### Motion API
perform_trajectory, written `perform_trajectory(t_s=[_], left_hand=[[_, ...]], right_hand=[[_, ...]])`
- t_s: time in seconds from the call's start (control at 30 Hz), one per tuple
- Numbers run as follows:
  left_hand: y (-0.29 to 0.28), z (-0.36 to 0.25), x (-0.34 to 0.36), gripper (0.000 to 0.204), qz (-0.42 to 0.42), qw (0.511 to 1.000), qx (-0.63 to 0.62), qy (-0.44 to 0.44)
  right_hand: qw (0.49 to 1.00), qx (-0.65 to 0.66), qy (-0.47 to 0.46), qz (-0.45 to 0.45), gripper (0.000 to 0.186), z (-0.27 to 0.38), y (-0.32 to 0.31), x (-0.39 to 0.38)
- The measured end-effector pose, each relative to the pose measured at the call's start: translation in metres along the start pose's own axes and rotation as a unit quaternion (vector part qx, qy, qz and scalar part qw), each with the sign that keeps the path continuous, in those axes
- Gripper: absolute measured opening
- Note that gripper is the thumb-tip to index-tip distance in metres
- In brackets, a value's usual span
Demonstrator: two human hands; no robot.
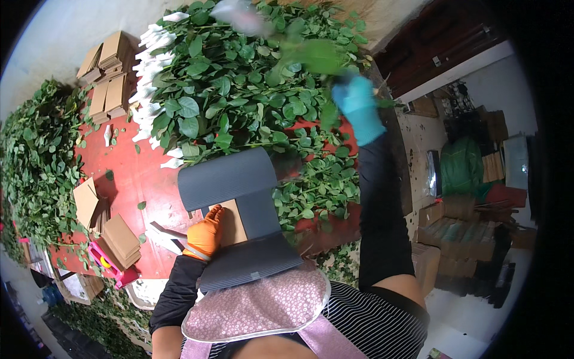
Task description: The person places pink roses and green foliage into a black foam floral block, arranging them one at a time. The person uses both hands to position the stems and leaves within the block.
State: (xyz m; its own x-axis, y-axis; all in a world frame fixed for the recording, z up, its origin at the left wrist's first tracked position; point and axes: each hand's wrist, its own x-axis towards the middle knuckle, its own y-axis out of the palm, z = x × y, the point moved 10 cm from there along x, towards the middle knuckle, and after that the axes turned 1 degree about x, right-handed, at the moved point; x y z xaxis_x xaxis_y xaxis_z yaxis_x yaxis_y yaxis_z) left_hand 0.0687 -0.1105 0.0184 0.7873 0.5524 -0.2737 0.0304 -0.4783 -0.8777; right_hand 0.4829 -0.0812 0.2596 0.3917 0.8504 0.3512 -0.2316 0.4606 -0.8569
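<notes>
My left hand (pixel 204 234), in an orange glove, lies on a small brown cardboard piece (pixel 234 222), its fingers stretched out along it. Beneath the cardboard is a dark grey ribbed sheet (pixel 227 175), its near and far ends curving over. Out at the far right, my right hand (pixel 359 110), in a teal glove, is closed around a leafy rose stem (pixel 314 57), blurred by motion. A pale bloom (pixel 242 17) shows at the stem's far end. Just beyond the sheet lies a big pile of leafy rose stems (pixel 239 90), their heads covered in white sleeves (pixel 146 90).
Cardboard stacks (pixel 110 78) stand on the red table (pixel 128 173) at the back left, with more (pixel 121 239) nearer. A pink tape dispenser (pixel 110 266) sits at the left edge. Leafy stems (pixel 42 161) heap at far left. Cardboard boxes (pixel 460 239) fill the floor at right.
</notes>
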Motion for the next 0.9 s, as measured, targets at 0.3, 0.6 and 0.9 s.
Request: perform_trajectory(t_s=[0.3,0.6,0.9], left_hand=[[0.024,0.023,-0.007,0.043,-0.064,0.991,0.027,0.113],[-0.018,0.015,-0.004,0.065,0.010,0.988,-0.092,0.123],[-0.005,0.005,-0.008,0.076,0.029,0.996,-0.079,0.038]], right_hand=[[0.926,-0.072,-0.277,0.247,0.039,0.155,0.034,-0.132],[0.797,-0.071,-0.161,0.578,0.027,0.070,0.169,-0.295],[0.773,-0.101,-0.133,0.612,0.026,0.062,0.187,-0.308]])
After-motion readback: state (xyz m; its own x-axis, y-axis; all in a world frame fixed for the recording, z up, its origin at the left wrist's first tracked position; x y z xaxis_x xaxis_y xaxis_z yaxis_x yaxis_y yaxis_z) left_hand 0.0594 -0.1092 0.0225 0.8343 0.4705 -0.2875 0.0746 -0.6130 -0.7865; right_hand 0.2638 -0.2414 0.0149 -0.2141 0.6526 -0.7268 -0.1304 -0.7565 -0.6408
